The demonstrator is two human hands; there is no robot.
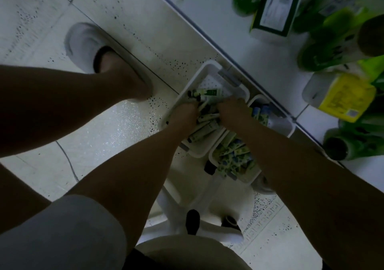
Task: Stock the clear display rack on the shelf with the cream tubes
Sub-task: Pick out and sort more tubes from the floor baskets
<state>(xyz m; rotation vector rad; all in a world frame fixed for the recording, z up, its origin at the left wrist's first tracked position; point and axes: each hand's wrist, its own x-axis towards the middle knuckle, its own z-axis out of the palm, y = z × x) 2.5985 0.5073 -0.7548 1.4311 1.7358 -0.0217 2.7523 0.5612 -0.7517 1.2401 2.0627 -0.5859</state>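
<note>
A white basket [204, 70] on the floor holds several cream tubes [204, 129] with green-and-white labels. Both my hands reach down into it. My left hand [184, 114] curls its fingers round tubes at the basket's left side. My right hand [233, 111] grips tubes at its right side. The fingertips of both hands are buried among the tubes. No clear display rack is in view.
A second white basket [249, 179] of green-patterned sachets sits beside the first, under my right forearm. A white shelf [270, 62] at the upper right carries green packs [324, 47] and a yellow-labelled bottle [340, 97]. My slippered foot [91, 47] stands on the tiled floor at left. A white chair base [187, 207] lies below.
</note>
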